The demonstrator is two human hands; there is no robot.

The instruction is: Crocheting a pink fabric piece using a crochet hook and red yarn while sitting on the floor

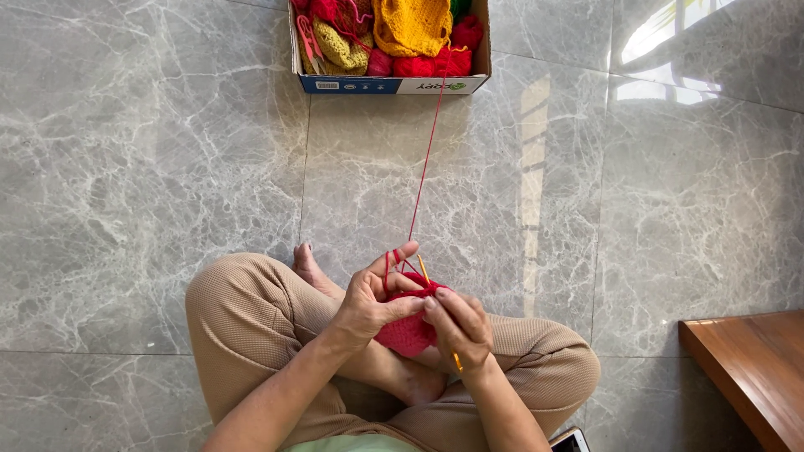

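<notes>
My left hand (368, 305) pinches the red crochet piece (408, 333) over my lap, yarn (425, 159) looped on its forefinger; my right hand (459, 328) closes on the hook (423, 268). The taut strand could tip the box (389, 84), or, I think, slip off.

I see both forearms reaching forward over crossed legs, hands meeting at the middle. My left hand (373, 303) is curled, index finger raised and thumb pressed inward. My right hand (459, 328) is closed in a pinch, knuckles up, touching the left.
</notes>
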